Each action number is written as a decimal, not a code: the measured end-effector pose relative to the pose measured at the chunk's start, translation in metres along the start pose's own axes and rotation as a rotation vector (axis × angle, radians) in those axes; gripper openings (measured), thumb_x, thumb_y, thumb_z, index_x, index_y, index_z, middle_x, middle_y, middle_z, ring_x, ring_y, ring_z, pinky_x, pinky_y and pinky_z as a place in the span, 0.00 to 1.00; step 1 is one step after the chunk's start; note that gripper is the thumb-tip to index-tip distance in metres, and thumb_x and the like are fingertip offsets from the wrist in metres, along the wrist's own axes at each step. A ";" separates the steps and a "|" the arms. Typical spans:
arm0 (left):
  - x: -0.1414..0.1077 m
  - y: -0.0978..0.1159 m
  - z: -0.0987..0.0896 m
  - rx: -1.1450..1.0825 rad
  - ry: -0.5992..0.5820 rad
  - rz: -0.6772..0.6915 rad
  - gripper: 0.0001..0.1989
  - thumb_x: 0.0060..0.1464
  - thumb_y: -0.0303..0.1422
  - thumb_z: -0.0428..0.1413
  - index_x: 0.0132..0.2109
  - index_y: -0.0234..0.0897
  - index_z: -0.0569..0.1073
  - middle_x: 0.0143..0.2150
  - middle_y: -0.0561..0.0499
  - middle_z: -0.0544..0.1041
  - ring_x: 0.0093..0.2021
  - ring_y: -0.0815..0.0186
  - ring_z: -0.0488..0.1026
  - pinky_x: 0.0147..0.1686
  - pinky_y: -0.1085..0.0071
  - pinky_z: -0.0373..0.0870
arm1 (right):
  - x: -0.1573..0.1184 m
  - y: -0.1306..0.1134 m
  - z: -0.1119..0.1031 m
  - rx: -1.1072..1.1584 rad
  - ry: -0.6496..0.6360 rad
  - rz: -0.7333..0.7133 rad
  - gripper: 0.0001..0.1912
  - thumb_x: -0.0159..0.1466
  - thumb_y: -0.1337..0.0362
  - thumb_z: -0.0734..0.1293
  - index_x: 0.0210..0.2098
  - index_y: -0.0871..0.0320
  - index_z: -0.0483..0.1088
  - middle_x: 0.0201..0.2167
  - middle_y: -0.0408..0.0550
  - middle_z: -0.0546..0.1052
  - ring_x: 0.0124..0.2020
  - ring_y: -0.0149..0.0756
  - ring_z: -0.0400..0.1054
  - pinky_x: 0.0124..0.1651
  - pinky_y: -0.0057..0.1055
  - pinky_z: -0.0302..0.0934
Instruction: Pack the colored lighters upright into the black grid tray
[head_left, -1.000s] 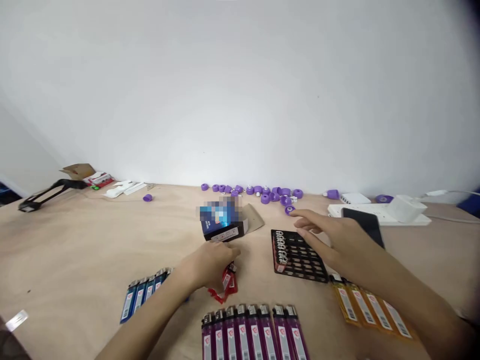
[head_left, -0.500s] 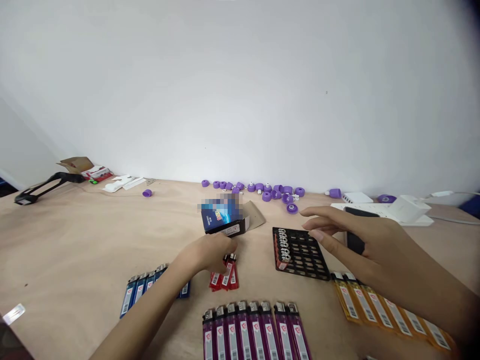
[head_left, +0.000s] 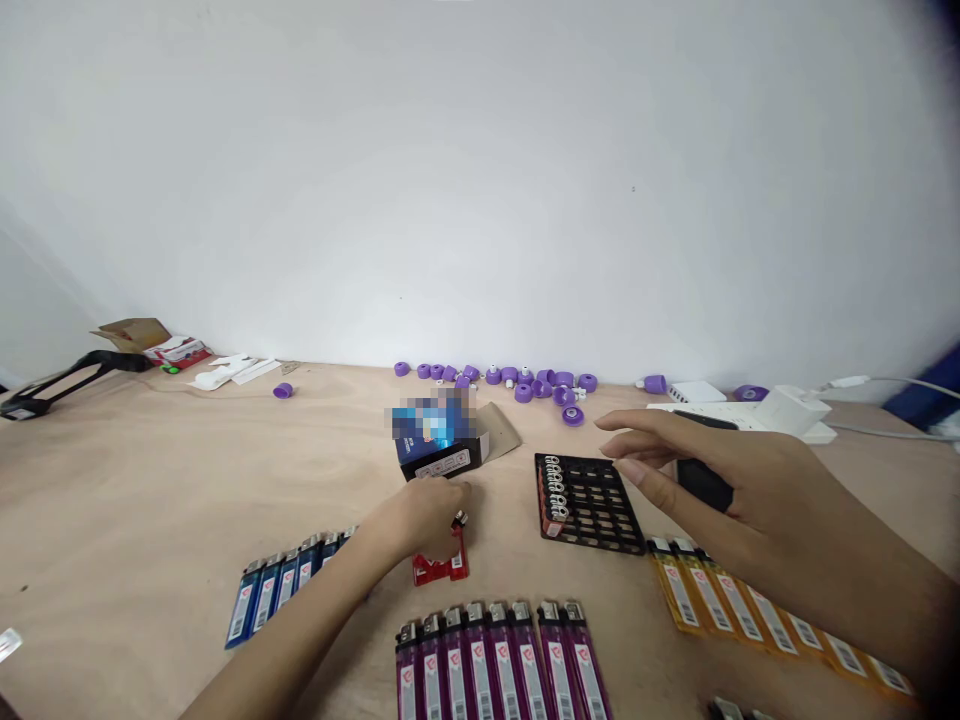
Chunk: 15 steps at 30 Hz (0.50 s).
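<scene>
My left hand is closed over a small group of red lighters, its fingers curled down on one of them; the fingertips are partly hidden. My right hand hovers open and holds nothing, thumb and fingers apart, by the right side of a black slotted tray. Along the tray's left side stands a column of several red lighters, metal tops up. A blue printed box with its flap open lies just beyond my left hand.
Purple lighters lie in a row at the front. Blue lighters are at left, partly under my left forearm, and yellow lighters at right under my right arm. Purple caps are scattered by the wall, near a white power strip.
My left hand has closed in on the red lighters and covers more of them. My right hand has hardly moved. The view has shifted slightly, so the table things appear further left.
</scene>
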<state>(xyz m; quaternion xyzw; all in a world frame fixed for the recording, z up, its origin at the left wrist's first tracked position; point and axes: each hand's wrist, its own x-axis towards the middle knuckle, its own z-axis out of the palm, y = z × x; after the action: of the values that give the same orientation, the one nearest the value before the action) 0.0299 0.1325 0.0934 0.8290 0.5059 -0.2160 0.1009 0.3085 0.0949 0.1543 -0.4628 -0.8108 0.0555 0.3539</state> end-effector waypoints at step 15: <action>0.003 0.007 -0.007 -0.308 0.154 0.213 0.19 0.49 0.27 0.55 0.50 0.33 0.66 0.34 0.47 0.76 0.36 0.57 0.74 0.33 0.64 0.70 | 0.003 -0.010 0.007 0.070 -0.127 0.073 0.14 0.67 0.57 0.61 0.51 0.45 0.70 0.36 0.44 0.81 0.33 0.40 0.75 0.33 0.34 0.66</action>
<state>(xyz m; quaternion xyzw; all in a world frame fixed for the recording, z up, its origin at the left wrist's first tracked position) 0.0393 0.1341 0.0981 0.8666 0.4488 -0.0602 0.2097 0.2958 0.0938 0.1546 -0.4748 -0.8119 0.1257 0.3157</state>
